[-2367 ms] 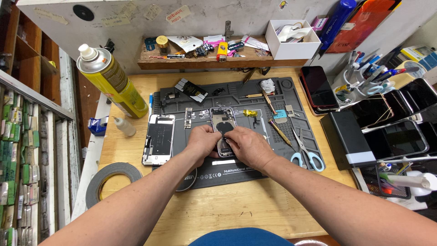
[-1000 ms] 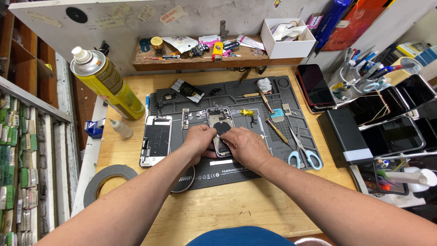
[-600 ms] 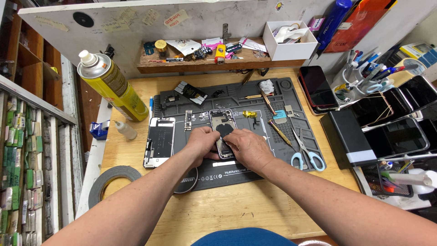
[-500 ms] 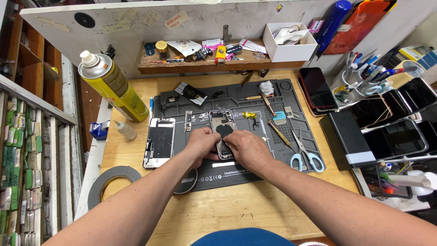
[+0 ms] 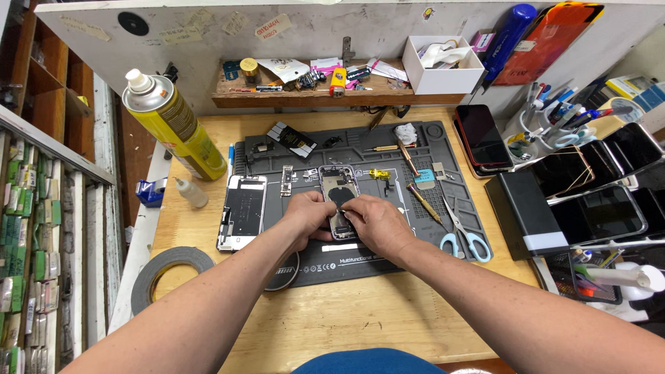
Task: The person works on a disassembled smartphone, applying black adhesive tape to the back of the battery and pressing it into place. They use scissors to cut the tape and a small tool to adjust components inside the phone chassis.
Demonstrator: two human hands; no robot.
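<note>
An opened phone body [image 5: 338, 194] lies upright in the middle of a dark grey repair mat [image 5: 360, 149]. My left hand [image 5: 308, 218] grips its lower left edge. My right hand [image 5: 377, 223] rests on its lower right side, fingertips pinched over the phone's inside; whether they hold a small part is hidden. The removed phone screen [image 5: 242, 211] lies face down on the mat's left edge, apart from my hands.
A yellow spray can [image 5: 173, 125] and a small dropper bottle [image 5: 190, 192] stand left. A tape roll [image 5: 170, 271] lies front left. Blue-handled scissors [image 5: 464, 235], screwdrivers [image 5: 422, 201] and small parts sit on the mat's right. Stacked phones [image 5: 596, 187] and a black box [image 5: 523, 215] crowd the right.
Both hands stay on the phone body with only slight finger shifts. The camera view wobbled a little.
</note>
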